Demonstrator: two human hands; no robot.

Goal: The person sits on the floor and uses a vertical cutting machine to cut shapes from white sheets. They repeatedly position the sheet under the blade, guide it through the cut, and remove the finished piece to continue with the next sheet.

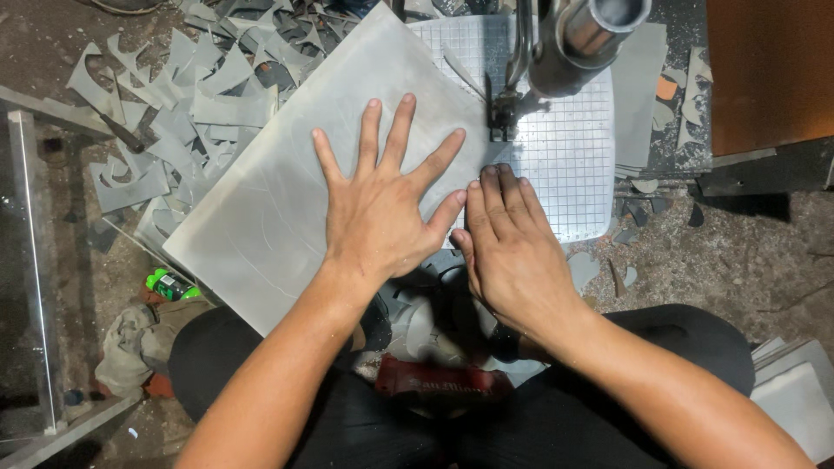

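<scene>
Gritty concrete workshop floor [747,252], dusty, littered at upper left with a heap of curved grey sheet offcuts [182,95]. Biggest item: large flat grey metal sheet [287,200], square-ish, lying tilted across the white gridded cutting table [573,165] of a floor-mounted shear machine with a shiny steel cylinder head [582,39]; sheet's right edge sits at the dark blade foot [501,117]. Sheet looks thin, stiff but likely springy, smooth dusty face so probably slippery under palms; cut edges likely sharp, so flat-palm pressure on the face beats gripping the rim. Left hand [378,217] is spread wide, fingers splayed, pressed flat mid-sheet. Right hand [508,247] lies flat with fingers together, tips on the sheet edge near the blade, holding nothing. Stack of pale grey sheets [795,382] at lower right. Small green-capped bottle [169,284] lies on rags beside the left knee.
</scene>
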